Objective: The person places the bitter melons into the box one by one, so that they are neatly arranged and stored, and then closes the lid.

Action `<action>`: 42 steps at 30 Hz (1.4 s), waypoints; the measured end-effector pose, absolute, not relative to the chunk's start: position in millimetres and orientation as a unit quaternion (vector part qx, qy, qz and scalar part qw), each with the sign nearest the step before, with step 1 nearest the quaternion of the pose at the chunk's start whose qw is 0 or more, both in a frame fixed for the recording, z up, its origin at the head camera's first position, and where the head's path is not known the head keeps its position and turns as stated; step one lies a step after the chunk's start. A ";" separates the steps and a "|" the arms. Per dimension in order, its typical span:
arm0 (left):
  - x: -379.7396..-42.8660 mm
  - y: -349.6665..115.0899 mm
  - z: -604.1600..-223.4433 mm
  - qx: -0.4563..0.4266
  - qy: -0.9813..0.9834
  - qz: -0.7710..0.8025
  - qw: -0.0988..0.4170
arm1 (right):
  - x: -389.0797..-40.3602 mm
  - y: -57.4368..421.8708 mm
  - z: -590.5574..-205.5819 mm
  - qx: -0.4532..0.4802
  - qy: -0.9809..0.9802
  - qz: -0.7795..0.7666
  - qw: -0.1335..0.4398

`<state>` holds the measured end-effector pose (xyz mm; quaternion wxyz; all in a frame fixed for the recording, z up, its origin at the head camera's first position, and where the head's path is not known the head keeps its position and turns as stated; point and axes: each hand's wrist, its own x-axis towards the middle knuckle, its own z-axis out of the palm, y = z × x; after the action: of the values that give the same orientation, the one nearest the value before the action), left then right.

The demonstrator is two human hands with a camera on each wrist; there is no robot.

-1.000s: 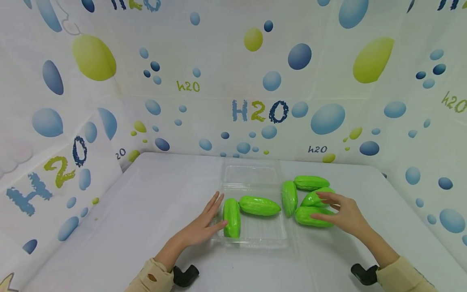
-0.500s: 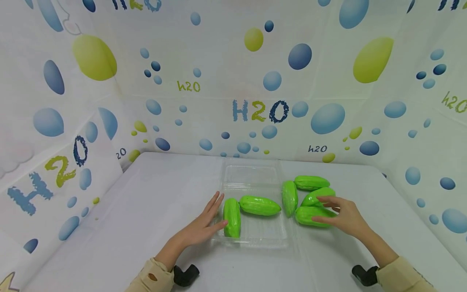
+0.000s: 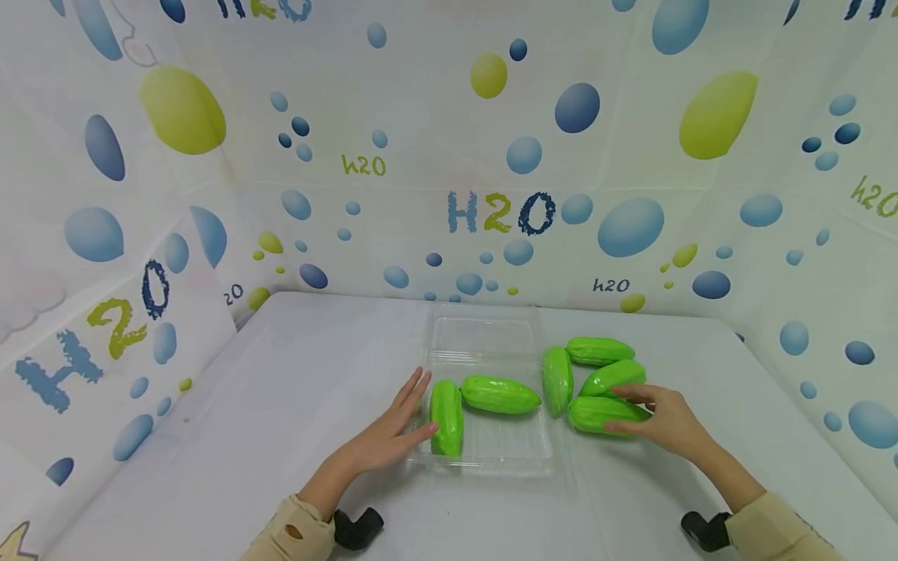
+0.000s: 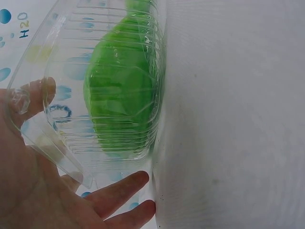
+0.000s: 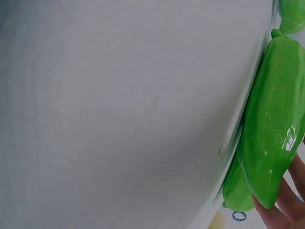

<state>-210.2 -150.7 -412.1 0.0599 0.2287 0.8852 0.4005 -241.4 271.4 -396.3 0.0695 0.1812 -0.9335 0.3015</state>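
Note:
My left hand [image 3: 386, 432] lies against the left side of a clear plastic clamshell box [image 3: 501, 444], thumb over its rim and fingers spread outside. Inside the box are two shiny green ridged vegetables, one upright along the left wall [image 3: 447, 421] and one lying crosswise [image 3: 500, 395]. To the box's right my right hand [image 3: 666, 421] holds the near green ridged vegetable [image 3: 596, 414], thumb on its near side and fingers on its far side. In the right wrist view this vegetable [image 5: 274, 109] is large, with fingertips behind its lower end. Its kind is not certain; it is gourd-like.
Several more green vegetables lie beside the held one: one at the back [image 3: 599, 351], one slanted [image 3: 613, 378] and one against the box wall [image 3: 557, 382]. The box's lid [image 3: 484, 335] lies folded back. A white table [image 3: 302, 351] meets a printed curtain [image 3: 393, 101] behind.
My right hand's fingers have come down around the near vegetable, its fingertips and thumb drawing in on it. The left hand and the box have stayed in place.

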 end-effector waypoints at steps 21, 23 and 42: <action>-211.5 -150.6 -412.4 0.226 0.886 0.399 0.064 | -243.2 272.8 -400.7 0.198 -0.937 0.283 0.061; -210.9 -150.8 -412.3 0.228 0.886 0.399 0.062 | -242.7 272.4 -399.8 0.199 -0.936 0.284 0.060; -210.6 -150.5 -412.2 0.230 0.883 0.405 0.058 | -240.0 270.9 -393.0 0.184 -0.935 0.296 0.069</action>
<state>-210.6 -150.5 -412.2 0.0584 0.2303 0.8830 0.4048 -240.0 270.9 -393.0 0.0685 0.1840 -0.9348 0.2958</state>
